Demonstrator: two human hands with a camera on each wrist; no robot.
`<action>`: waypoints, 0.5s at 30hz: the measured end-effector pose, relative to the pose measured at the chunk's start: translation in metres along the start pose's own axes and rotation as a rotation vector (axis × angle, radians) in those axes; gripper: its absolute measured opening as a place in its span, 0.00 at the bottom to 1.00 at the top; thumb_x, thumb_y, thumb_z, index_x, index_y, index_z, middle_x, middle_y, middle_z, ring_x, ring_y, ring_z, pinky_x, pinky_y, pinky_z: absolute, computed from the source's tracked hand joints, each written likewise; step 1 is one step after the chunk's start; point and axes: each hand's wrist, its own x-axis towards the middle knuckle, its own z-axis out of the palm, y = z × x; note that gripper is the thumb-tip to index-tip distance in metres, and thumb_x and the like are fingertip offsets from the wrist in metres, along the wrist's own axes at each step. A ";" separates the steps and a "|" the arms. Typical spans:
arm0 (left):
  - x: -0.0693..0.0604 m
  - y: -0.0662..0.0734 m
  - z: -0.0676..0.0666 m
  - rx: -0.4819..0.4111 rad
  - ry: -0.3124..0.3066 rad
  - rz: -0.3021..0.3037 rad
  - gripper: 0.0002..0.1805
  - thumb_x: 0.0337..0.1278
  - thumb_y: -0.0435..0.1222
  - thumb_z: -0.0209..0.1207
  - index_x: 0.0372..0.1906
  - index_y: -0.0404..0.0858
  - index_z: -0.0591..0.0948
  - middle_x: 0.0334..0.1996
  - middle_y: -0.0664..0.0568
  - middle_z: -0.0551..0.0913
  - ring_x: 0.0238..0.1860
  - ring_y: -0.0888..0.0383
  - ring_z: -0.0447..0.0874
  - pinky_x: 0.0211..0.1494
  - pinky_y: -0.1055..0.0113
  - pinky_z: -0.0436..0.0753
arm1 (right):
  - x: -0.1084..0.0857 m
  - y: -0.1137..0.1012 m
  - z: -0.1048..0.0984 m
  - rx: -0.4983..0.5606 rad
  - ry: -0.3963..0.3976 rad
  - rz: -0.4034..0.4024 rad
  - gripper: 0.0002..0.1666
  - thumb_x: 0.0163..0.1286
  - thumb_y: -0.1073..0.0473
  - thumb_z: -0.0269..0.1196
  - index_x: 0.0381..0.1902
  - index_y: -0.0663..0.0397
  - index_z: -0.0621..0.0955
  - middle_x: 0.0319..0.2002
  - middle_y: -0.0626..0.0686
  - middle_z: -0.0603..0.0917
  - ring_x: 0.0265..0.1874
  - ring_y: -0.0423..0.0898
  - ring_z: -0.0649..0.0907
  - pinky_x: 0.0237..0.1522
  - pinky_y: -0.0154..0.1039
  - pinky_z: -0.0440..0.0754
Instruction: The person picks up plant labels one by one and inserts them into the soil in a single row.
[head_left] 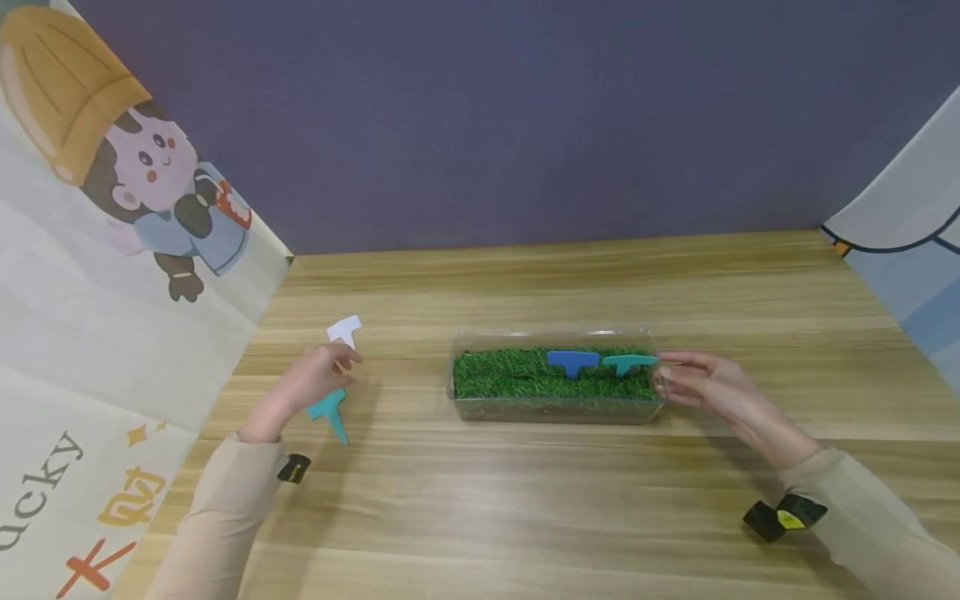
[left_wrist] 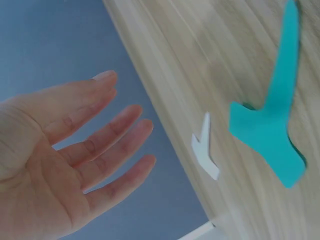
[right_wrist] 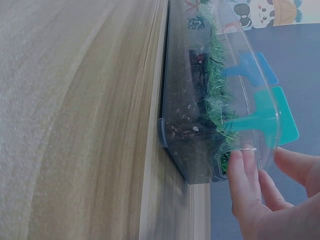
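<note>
My left hand (head_left: 318, 375) hovers at the left of the table with loosely bent fingers and nothing in them. Past its fingertips lies a white T-shaped plant label (head_left: 344, 328); a teal plant label (head_left: 328, 408) lies nearer, partly covered by the hand in the head view. A clear plastic planter box (head_left: 555, 411) holds green artificial grass (head_left: 498, 373) over dark soil-like filling. Upright in the grass stand a blue plant label (head_left: 573, 361) and, right of it, another teal label (right_wrist: 272, 117). My right hand (head_left: 708, 387) touches the box's right end with nearly straight fingers.
The wood-grain table (head_left: 420, 500) meets a dark blue-grey panel (head_left: 525, 125) at the back. A cartoon-printed white sheet (head_left: 90, 333) borders the left side, and another printed sheet (head_left: 915, 217) the right. Each wrist wears a black strap (head_left: 783, 517).
</note>
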 end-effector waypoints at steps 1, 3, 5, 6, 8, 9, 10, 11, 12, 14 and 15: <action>-0.001 -0.002 0.000 0.002 0.002 -0.003 0.13 0.44 0.25 0.59 0.40 0.25 0.77 0.34 0.37 0.78 0.35 0.45 0.76 0.37 0.56 0.78 | 0.000 0.000 0.000 0.002 0.001 0.002 0.38 0.60 0.58 0.60 0.61 0.71 0.57 0.36 0.45 0.82 0.38 0.41 0.81 0.44 0.33 0.77; -0.002 -0.007 0.001 0.008 0.005 -0.005 0.13 0.43 0.24 0.60 0.40 0.25 0.77 0.34 0.36 0.78 0.36 0.44 0.77 0.37 0.56 0.78 | 0.000 -0.001 0.000 0.005 0.003 0.006 0.37 0.60 0.58 0.60 0.61 0.70 0.58 0.36 0.45 0.82 0.38 0.41 0.81 0.44 0.33 0.77; -0.002 -0.010 0.001 0.007 0.004 -0.007 0.14 0.43 0.24 0.60 0.40 0.25 0.76 0.35 0.35 0.78 0.36 0.43 0.77 0.37 0.55 0.78 | 0.000 -0.001 0.000 0.008 0.006 0.011 0.37 0.59 0.58 0.60 0.60 0.69 0.59 0.36 0.45 0.82 0.38 0.41 0.81 0.44 0.33 0.77; -0.003 -0.012 0.001 0.005 0.002 -0.009 0.14 0.43 0.24 0.60 0.40 0.25 0.76 0.36 0.35 0.78 0.36 0.43 0.77 0.37 0.55 0.78 | 0.000 -0.001 0.000 0.012 0.008 0.013 0.36 0.59 0.58 0.60 0.60 0.68 0.60 0.36 0.45 0.82 0.37 0.41 0.81 0.44 0.33 0.77; -0.004 -0.016 0.002 0.002 -0.001 -0.018 0.15 0.43 0.24 0.60 0.41 0.25 0.76 0.36 0.34 0.78 0.36 0.42 0.77 0.37 0.55 0.78 | 0.000 -0.001 0.000 0.015 0.011 0.015 0.35 0.59 0.58 0.61 0.60 0.67 0.60 0.35 0.45 0.82 0.37 0.41 0.81 0.44 0.33 0.77; -0.004 -0.017 0.001 0.004 -0.003 -0.022 0.15 0.43 0.25 0.60 0.41 0.25 0.76 0.36 0.34 0.78 0.36 0.42 0.77 0.37 0.55 0.78 | 0.000 -0.001 0.000 0.015 0.011 0.016 0.36 0.59 0.58 0.61 0.60 0.67 0.60 0.35 0.45 0.82 0.37 0.41 0.81 0.44 0.33 0.77; -0.004 -0.018 0.002 0.005 -0.004 -0.024 0.15 0.43 0.25 0.60 0.41 0.25 0.76 0.36 0.34 0.78 0.36 0.42 0.77 0.37 0.54 0.78 | 0.000 -0.001 0.000 0.014 0.011 0.016 0.36 0.59 0.58 0.61 0.60 0.68 0.60 0.35 0.45 0.82 0.37 0.41 0.81 0.44 0.33 0.77; -0.005 -0.019 0.002 0.009 -0.007 -0.033 0.15 0.43 0.25 0.60 0.41 0.25 0.76 0.36 0.34 0.78 0.36 0.42 0.77 0.37 0.54 0.78 | 0.000 -0.001 0.000 0.013 0.011 0.016 0.36 0.59 0.58 0.60 0.60 0.68 0.59 0.35 0.45 0.82 0.37 0.41 0.81 0.44 0.33 0.77; -0.005 -0.021 0.002 0.011 -0.010 -0.036 0.15 0.43 0.26 0.60 0.41 0.25 0.76 0.37 0.34 0.78 0.36 0.42 0.77 0.37 0.54 0.78 | 0.000 -0.001 0.000 0.011 0.011 0.017 0.37 0.59 0.58 0.60 0.61 0.69 0.58 0.36 0.45 0.82 0.37 0.41 0.81 0.44 0.33 0.77; -0.005 -0.023 0.002 0.017 -0.018 -0.044 0.15 0.44 0.26 0.60 0.41 0.25 0.76 0.37 0.33 0.78 0.36 0.42 0.77 0.37 0.54 0.78 | -0.001 -0.002 0.001 0.007 0.011 0.017 0.38 0.60 0.58 0.60 0.61 0.70 0.57 0.36 0.45 0.82 0.37 0.40 0.81 0.44 0.33 0.77; -0.006 -0.024 0.003 0.017 -0.023 -0.049 0.15 0.44 0.26 0.60 0.41 0.24 0.76 0.37 0.33 0.78 0.36 0.41 0.77 0.37 0.54 0.78 | -0.001 -0.002 0.001 0.007 0.011 0.017 0.39 0.60 0.58 0.60 0.61 0.71 0.56 0.36 0.45 0.82 0.37 0.40 0.81 0.44 0.33 0.77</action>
